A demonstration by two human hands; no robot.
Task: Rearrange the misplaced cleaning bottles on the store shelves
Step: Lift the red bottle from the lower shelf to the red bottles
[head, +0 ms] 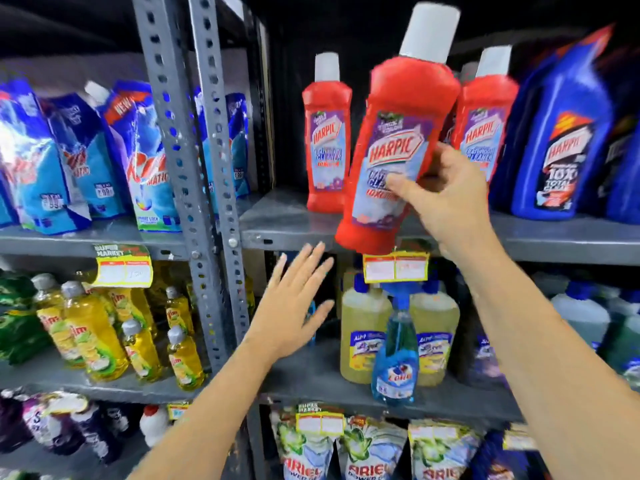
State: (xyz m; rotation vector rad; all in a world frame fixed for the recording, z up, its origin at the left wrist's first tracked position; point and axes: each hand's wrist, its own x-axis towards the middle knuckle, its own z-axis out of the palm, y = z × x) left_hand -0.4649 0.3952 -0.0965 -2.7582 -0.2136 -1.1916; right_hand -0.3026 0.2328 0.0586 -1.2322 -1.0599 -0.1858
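red plastic fills the middle of our view: our right hand (446, 199) is clamped round the lower body of a red harpic bathroom-cleaner bottle with a white cap (398, 140), thumb across the label and fingers behind. the bottle hangs tilted, cap leaning right, its base out past the front edge of the grey metal upper shelf (287, 220) and not resting on anything. our left hand (294, 299) holds nothing, fingers spread flat, hovering below that shelf edge, near the bottle's base but apart from it.

on the shelf behind stand two matching red harpic bottles, one to the left (326, 133) and one to the right (485, 123) (partly hidden by the held one), with a gap between them. a big blue harpic bottle (561, 133) stands further right.

we judge this to be the placing step: the carried bottle belongs with its red kin. the next move calls for righting it to vertical, carrying it back over the shelf lip and setting it down in the gap without knocking either neighbour, the free left hand ready to steady things.
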